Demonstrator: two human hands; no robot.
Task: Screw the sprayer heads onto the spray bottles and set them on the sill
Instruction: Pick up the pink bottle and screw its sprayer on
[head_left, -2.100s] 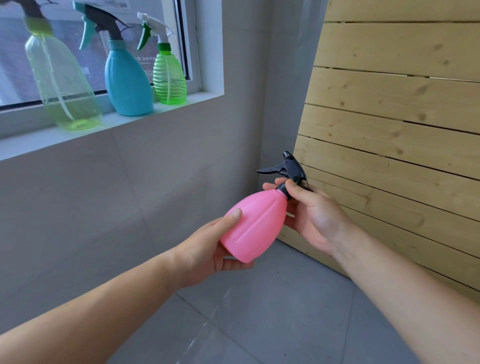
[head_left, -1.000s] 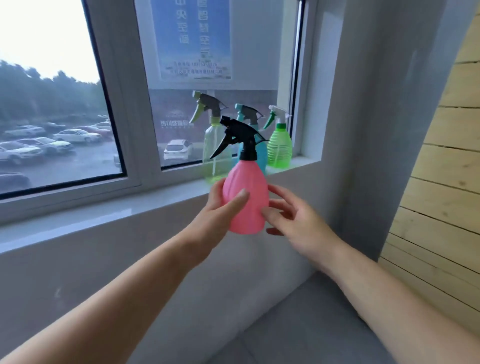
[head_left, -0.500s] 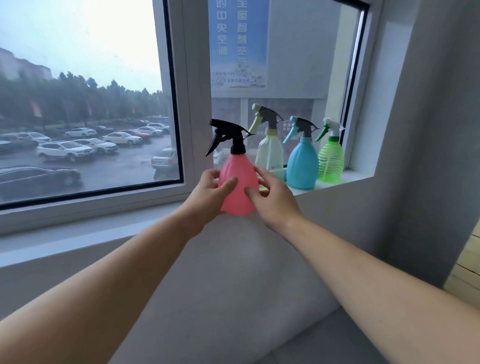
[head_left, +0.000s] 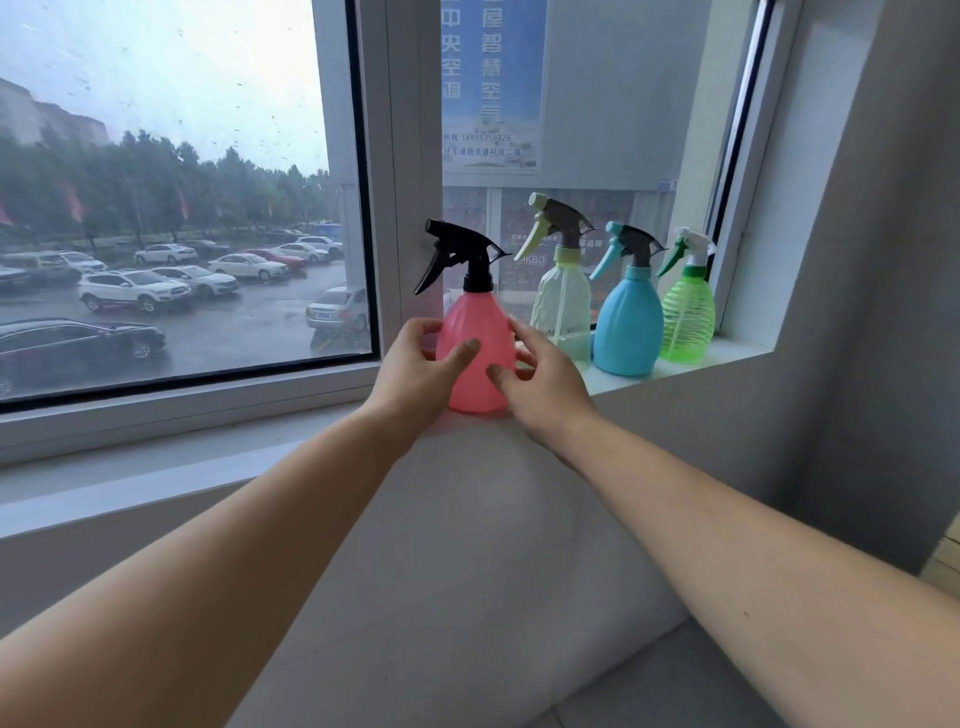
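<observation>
On the sill (head_left: 691, 366), the pink bottle (head_left: 475, 348) stands upright with its black sprayer head (head_left: 460, 254) screwed on, nozzle pointing left. The left hand (head_left: 415, 371) curls around its left side, thumb pressed on the front. The right hand (head_left: 543, 384) cups the right side with fingers loosely spread; they seem to touch the plastic. Just beside it stand a clear bottle (head_left: 563, 306), a blue bottle (head_left: 628, 325) and a green bottle (head_left: 688, 317).

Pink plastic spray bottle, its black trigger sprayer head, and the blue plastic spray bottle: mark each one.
Pink plastic spray bottle (head_left: 475, 332), head view, upper body between the hands.
Black trigger sprayer head (head_left: 462, 252), head view, top of the housing.
Blue plastic spray bottle (head_left: 628, 325), head view, middle of the body.
</observation>
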